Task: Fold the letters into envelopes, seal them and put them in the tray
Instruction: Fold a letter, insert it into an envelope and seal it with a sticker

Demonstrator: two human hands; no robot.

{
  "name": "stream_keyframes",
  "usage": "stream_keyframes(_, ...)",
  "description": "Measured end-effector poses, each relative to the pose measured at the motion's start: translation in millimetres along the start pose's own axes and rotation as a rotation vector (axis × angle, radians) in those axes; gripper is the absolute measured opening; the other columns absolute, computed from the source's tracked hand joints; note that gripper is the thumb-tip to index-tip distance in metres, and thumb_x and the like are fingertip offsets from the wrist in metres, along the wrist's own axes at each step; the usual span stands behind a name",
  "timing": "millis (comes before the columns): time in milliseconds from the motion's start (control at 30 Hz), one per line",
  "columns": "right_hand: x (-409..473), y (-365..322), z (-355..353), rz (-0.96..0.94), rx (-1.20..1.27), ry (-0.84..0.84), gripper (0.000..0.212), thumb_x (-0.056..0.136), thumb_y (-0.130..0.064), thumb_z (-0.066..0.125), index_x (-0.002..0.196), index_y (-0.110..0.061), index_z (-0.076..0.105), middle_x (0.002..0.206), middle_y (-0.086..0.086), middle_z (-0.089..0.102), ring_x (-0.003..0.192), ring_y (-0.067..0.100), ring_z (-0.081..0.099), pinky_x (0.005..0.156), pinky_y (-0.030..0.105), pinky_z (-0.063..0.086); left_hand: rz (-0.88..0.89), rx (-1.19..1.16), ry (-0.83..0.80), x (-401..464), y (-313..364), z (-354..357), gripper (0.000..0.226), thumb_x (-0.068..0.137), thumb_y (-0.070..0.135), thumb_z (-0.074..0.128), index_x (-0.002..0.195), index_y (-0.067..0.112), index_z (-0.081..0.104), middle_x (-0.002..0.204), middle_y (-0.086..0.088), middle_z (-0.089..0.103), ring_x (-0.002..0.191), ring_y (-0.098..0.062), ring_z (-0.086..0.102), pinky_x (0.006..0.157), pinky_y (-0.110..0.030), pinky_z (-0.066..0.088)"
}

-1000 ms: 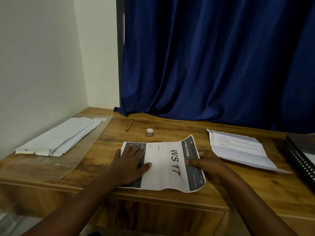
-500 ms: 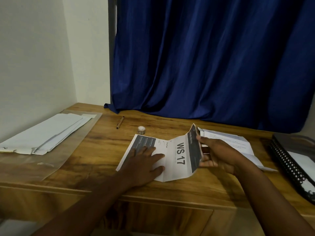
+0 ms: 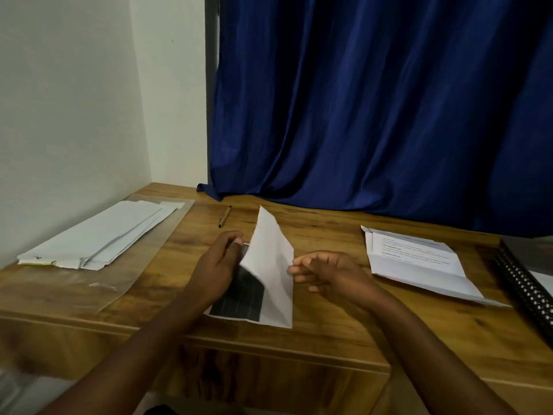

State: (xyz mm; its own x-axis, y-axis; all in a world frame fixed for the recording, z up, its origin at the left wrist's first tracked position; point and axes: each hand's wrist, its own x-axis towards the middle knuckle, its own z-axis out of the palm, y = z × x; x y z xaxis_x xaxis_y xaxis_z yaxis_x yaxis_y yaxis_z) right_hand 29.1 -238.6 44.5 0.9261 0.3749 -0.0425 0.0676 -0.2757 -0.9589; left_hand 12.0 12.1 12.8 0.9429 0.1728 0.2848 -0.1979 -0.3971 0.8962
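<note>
The letter (image 3: pixel 270 265) lies at the near edge of the desk (image 3: pixel 344 339), its right panel raised. The left hand (image 3: pixel 217 266) holds the left side, fingers curled. The right hand (image 3: pixel 324 272), loosely curled, appears to hold nothing. Align the edges before creasing.

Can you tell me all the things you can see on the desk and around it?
Letter: one, white with black bands, desk middle, half folded over.
Envelopes: a stack, white, on the tray.
Tray: one, clear, desk left.
Pen: one, brown, behind the letter.
Open envelope: one, white, printed sheet inside, desk right.
Binder: one, black, right edge.
Desk: one, brown wood.
Curtain: one, blue, behind.
Left hand: on the letter.
Right hand: at the raised flap's edge.
</note>
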Motion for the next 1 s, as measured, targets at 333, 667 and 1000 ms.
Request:
stream_keyframes(333, 32.2, 16.0, 22.8, -0.260, -0.782, -0.101, 0.034, 0.101, -0.021, 0.057, 0.128, -0.037, 0.068, 0.149, -0.015, 0.054, 0.136, -0.001, 0.047, 0.115, 0.027, 0.040, -0.204, -0.651, 0.167, 2.5, -7.8, -27.2, 0.040, 0.109, 0.043, 0.031, 0.125, 0.022, 0.061, 0.133, -0.007, 0.065, 0.124, -0.026, 0.061, 0.110, -0.048, 0.045)
stream_keyframes(667, -23.7, 8.2, 26.6, -0.247, -1.046, 0.110, 0.029, 0.100, -0.046, 0.056, 0.122, -0.037, 0.071, 0.125, -0.014, 0.070, 0.105, 0.003, 0.063, 0.098, 0.034, 0.051, 0.231, 0.332, -0.194, -11.3, -3.9, -9.0, 0.026, 0.102, 0.038, 0.056, 0.127, 0.037, 0.059, 0.127, 0.028, 0.055, 0.112, 0.012, 0.048, 0.088, -0.008, 0.035)
stream_keyframes(1000, 38.1, 23.0, 63.2, -0.254, -0.896, 0.182, 0.051, 0.102, -0.037, 0.028, 0.142, -0.018, 0.053, 0.145, 0.003, 0.057, 0.134, 0.019, 0.050, 0.116, 0.049, 0.037, 0.289, 0.920, -0.424, 11.3, -10.9, 42.0, 0.062, 0.106, 0.039, 0.035, 0.162, 0.024, 0.015, 0.170, 0.001, 0.013, 0.157, -0.021, 0.008, 0.125, -0.052, 0.008)
